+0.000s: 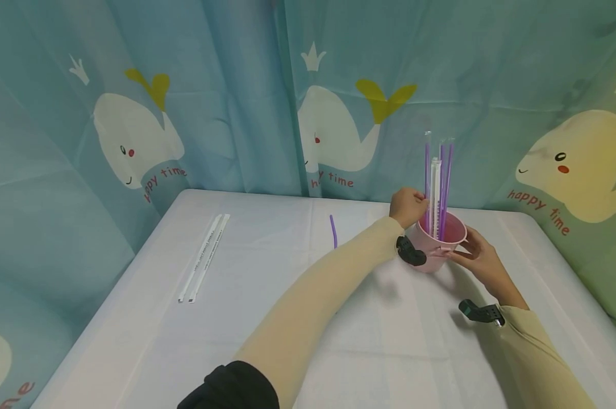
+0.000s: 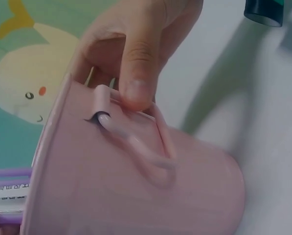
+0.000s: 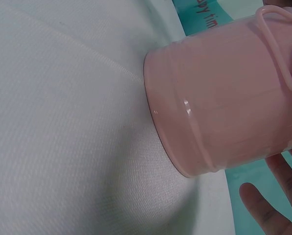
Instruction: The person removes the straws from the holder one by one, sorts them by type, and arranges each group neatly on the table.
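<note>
A pink bucket (image 1: 431,258) with a small side handle (image 2: 143,152) stands toward the back right of the table. Purple straws (image 1: 445,187) in clear wrappers and slim white printed packets (image 1: 435,199) rise upright out of it. My left hand (image 1: 407,207), over the bucket's left rim, pinches a purple straw; its fingertips barely enter the left wrist view. With my right hand (image 1: 482,264) I hold the bucket's right side, thumb (image 2: 138,78) at the handle. Some of its fingers (image 3: 263,210) show beyond the bucket in the right wrist view.
Two slim white printed packets (image 1: 204,258) lie side by side on the left of the white table (image 1: 149,341). Farther right lies a purple straw (image 1: 333,230), partly hidden by my left forearm. A whale-printed curtain (image 1: 252,113) hangs behind the table and along its sides.
</note>
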A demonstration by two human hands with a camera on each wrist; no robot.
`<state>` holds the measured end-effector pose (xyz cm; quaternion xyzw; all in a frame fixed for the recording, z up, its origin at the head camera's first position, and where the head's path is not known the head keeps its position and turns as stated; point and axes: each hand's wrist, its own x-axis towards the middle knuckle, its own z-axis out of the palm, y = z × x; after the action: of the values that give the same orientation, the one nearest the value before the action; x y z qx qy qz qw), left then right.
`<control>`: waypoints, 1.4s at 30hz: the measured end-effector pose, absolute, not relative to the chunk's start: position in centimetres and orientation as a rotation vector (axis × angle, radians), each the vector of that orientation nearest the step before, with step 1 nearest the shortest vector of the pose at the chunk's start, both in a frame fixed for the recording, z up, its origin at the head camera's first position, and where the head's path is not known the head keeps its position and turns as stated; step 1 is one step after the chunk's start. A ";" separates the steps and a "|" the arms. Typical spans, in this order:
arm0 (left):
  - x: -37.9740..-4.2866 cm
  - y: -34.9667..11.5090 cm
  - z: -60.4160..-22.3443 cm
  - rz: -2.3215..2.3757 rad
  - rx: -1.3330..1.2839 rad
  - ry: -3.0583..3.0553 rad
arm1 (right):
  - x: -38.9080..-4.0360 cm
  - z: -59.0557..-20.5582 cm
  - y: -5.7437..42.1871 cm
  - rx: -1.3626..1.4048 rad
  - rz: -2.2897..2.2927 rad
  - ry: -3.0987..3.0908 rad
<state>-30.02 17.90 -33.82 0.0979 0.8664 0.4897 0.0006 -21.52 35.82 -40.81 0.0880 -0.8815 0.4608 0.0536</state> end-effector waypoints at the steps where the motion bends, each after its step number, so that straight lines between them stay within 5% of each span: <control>1: -30.0 17.8 -33.9 1.543 0.321 2.723 | -21.5 -40.8 35.8 0.262 1.394 -2.683; 42: -31.6 15.2 -33.3 2.278 0.654 2.218 | -21.4 -40.7 35.8 0.249 1.404 -2.677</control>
<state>-31.65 15.25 -33.35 0.2011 0.6823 0.7009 -0.0521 -21.44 35.78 -40.67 0.0820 -0.8813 0.4623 0.0543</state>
